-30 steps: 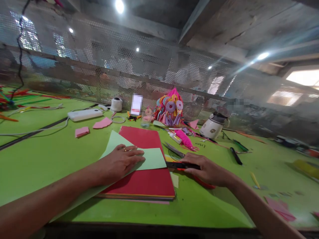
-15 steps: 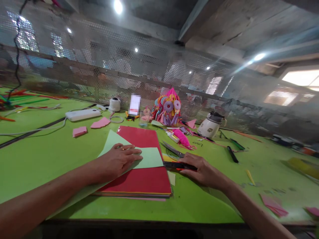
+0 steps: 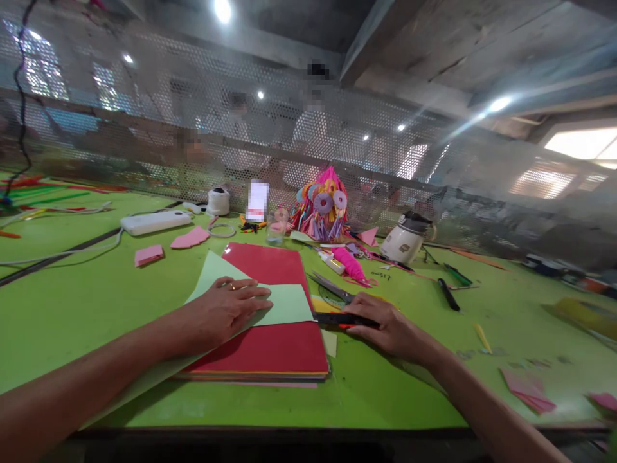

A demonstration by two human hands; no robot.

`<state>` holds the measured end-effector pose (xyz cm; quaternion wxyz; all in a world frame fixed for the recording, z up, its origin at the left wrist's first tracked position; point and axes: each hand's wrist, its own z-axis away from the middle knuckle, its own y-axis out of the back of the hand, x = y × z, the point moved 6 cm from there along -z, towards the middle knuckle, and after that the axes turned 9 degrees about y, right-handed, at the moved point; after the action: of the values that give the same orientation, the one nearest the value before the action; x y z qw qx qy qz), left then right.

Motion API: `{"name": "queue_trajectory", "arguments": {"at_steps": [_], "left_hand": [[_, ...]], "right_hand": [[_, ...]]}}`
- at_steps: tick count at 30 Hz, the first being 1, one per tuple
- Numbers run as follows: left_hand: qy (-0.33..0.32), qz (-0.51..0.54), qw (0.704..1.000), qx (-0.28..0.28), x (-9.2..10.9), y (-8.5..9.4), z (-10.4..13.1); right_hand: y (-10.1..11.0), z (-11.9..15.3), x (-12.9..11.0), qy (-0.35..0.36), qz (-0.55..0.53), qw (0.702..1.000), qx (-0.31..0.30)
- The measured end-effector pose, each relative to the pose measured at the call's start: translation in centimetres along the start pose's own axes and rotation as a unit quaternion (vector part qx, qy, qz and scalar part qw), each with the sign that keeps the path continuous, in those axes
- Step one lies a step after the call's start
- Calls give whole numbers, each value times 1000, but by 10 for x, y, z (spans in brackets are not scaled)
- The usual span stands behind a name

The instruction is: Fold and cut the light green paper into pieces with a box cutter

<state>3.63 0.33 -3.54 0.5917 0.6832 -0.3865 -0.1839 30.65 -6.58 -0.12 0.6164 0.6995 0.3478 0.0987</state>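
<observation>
A sheet of light green paper (image 3: 288,303) lies folded over a stack of sheets topped by red paper (image 3: 284,350). My left hand (image 3: 236,308) rests flat on the fold, fingers stretched out to the right and a ring on one of them. Right of the stack, my right hand (image 3: 380,315) curls around a pair of scissors (image 3: 332,287), whose grey blades point left. Between my right thumb and fingers runs a dark bar (image 3: 340,319), its left end close to the green paper's edge; I cannot tell whether it belongs to the scissors.
Behind the stack stand a tasselled ornament (image 3: 328,202), a lit phone (image 3: 257,200), a spool of thread (image 3: 218,202) and a white jug (image 3: 405,239). A power bank (image 3: 157,222) and pink paper pieces (image 3: 149,255) are left. A black cutter (image 3: 448,294) lies right.
The whole view has shifted slightly, so things sit a little further left. Both hands keep their places against the papers and scissors.
</observation>
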Motion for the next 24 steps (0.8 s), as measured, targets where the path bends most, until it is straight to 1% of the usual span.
{"name": "queue_trajectory", "arguments": {"at_steps": [6, 10, 13, 16, 21, 24], "left_hand": [[1, -12, 1000, -1, 0, 0, 0], [-3, -20, 1000, 4, 1, 1, 0], [-13, -15, 1000, 17, 2, 2, 0], [-20, -10, 999, 23, 3, 2, 0], [-20, -11, 1000, 21, 4, 4, 0], [-14, -15, 1000, 16, 6, 5, 0]], "right_hand": [[2, -1, -3, 16, -11, 1000, 5], [3, -9, -7, 26, 3, 1000, -14], [3, -12, -8, 29, 5, 999, -21], [3, -10, -8, 31, -2, 999, -20], [3, -1, -9, 27, -15, 999, -20], [3, -1, -10, 20, -10, 1000, -17]]}}
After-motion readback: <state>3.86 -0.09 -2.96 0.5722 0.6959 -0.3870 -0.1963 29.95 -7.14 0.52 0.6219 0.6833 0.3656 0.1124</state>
